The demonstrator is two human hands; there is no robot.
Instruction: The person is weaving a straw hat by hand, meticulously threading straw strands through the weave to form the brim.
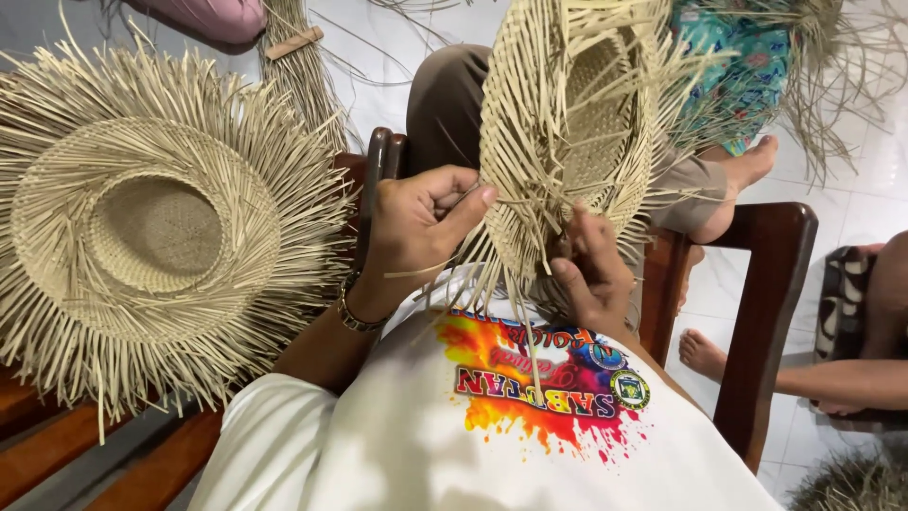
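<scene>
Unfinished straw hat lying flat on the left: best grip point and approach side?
Grip the flat hat probably by its woven brim ring, from above on the near side. It lies crown-up on the wooden bench; the loose fringe ends look too flimsy to hold. Both left hand and right hand hold the other hat.

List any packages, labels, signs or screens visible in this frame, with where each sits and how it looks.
No packages, signs or screens show.
Printed design: on the front of the person's white shirt, below both hands; a splash of orange, red, yellow and pink behind a band of lettering.
Round emblems: two small circular badges at the design's right end, blue and green with yellow.
</scene>
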